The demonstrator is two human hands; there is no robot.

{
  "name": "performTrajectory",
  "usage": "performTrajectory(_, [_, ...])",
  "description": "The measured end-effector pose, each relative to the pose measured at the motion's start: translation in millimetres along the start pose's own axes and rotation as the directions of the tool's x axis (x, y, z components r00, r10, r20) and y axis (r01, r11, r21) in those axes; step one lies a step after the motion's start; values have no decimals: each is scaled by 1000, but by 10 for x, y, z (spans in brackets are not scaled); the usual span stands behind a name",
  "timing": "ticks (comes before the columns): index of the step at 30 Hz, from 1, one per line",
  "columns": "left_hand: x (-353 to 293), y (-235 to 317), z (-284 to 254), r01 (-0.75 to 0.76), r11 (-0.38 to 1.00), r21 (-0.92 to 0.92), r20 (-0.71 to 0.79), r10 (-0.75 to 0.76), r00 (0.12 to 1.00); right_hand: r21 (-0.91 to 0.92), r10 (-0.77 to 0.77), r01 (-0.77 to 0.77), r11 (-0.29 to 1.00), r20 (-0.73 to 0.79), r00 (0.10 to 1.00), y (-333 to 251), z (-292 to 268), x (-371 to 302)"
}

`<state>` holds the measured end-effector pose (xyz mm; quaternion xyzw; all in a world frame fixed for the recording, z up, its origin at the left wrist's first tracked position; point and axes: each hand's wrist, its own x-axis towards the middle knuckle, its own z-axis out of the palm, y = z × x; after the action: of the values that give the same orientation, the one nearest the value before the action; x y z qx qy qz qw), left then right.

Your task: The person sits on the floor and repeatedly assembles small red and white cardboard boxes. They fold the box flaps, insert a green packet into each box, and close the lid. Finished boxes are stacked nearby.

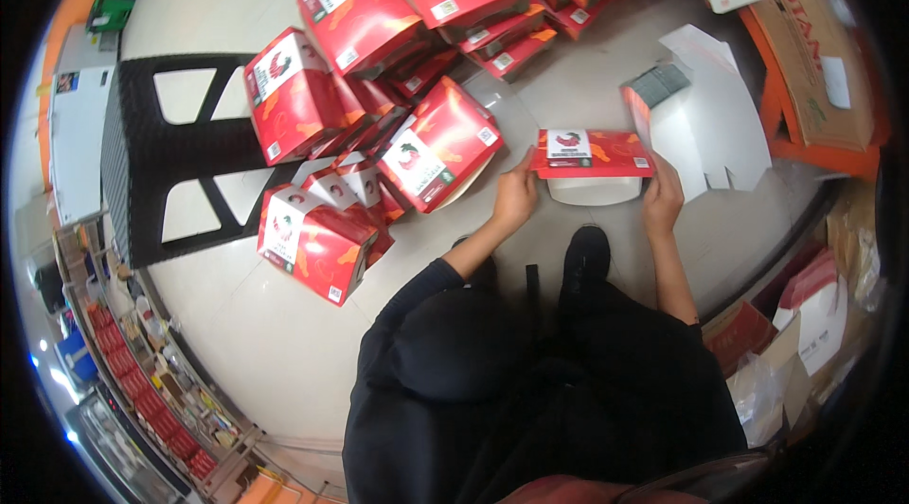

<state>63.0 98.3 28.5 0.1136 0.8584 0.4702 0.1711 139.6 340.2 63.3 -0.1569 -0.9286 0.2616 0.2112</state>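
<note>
Both hands clamp one flat red printed cardboard box (592, 153) above the pale floor (284, 333): left hand (514, 199) gripping its left end, right hand (662, 201) its right end. Finished red boxes (379, 116) lie piled just left.

Single head-worn fisheye view, looking steeply down from above the person's own torso onto the floor (284, 333). Both forearms enter from the lower edge, at close range. Straight edges bow toward the dark circular rim; no second view is present.
</note>
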Motion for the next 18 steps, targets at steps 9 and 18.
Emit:
performTrajectory(9, [42,61,-4,75,993,-94,13,-74,997,68,164,-166,984,39,986,102,321,-475])
performTrajectory(18, [-44,-119,83,-43,995,87,94,34,995,293,135,-177,940,156,978,-31,339,-303])
